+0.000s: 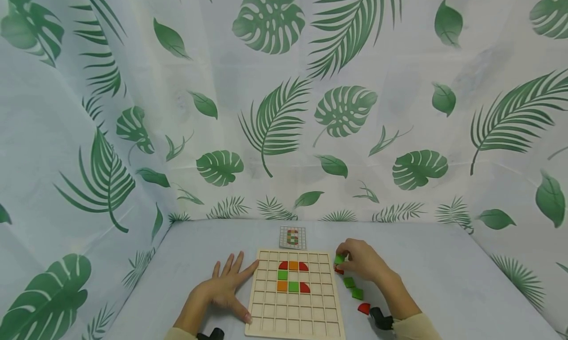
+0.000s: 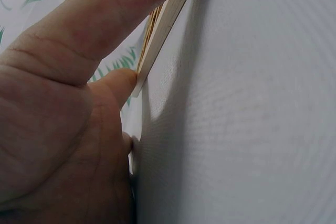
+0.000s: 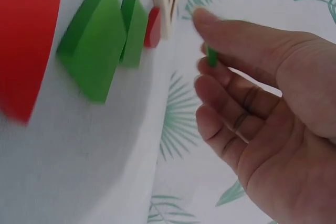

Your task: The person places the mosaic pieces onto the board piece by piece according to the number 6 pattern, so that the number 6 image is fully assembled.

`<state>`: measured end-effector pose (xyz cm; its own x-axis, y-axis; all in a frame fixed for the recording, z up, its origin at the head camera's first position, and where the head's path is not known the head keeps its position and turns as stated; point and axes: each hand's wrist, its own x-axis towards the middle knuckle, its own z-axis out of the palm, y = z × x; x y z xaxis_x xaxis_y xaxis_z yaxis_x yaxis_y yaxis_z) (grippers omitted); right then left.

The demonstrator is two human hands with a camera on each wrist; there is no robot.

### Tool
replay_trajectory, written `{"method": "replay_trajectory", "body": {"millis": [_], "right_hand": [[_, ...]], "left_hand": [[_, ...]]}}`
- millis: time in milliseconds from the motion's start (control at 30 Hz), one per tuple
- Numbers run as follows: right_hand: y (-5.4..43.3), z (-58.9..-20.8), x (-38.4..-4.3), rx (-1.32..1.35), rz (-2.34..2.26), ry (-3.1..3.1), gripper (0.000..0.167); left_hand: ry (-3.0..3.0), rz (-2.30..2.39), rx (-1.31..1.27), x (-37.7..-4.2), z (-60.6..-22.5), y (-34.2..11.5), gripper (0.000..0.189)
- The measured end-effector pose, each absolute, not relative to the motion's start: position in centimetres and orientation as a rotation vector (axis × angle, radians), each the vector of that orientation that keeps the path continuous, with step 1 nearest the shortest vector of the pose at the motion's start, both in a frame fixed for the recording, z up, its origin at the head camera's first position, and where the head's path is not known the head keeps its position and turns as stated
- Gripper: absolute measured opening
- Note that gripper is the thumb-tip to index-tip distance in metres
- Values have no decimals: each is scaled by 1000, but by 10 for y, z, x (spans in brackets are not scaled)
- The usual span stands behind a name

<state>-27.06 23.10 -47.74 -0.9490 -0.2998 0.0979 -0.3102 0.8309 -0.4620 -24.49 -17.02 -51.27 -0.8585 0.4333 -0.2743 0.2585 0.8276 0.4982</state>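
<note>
A wooden grid board (image 1: 293,311) lies on the table, with red quarter-round, orange square and green square tiles set in its upper cells. My left hand (image 1: 226,282) is spread at the board's left side, thumb and index finger touching its edge. Beyond the board's right edge, my right hand (image 1: 361,258) pinches a green square tile (image 3: 211,56) between thumb and index finger, raised off the table in the right wrist view. A red tile (image 1: 339,269) lies just under that hand. Nearer to me are two green tiles (image 1: 349,283) and a red quarter-round tile (image 1: 364,308).
A small pattern card (image 1: 293,237) with a grid and coloured shapes lies behind the board. Black wrist devices (image 1: 380,319) sit at both forearms. White cloth with green leaves (image 1: 284,108) rises behind the table (image 1: 199,246) and along its sides.
</note>
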Motion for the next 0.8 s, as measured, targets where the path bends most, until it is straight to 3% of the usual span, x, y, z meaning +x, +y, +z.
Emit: {"method": "replay_trajectory", "body": {"millis": [800], "right_hand": [[184,-481,-266,784,908,-2814,24]], "left_hand": [[2628,632,522,-245,-513,-170,138]]}}
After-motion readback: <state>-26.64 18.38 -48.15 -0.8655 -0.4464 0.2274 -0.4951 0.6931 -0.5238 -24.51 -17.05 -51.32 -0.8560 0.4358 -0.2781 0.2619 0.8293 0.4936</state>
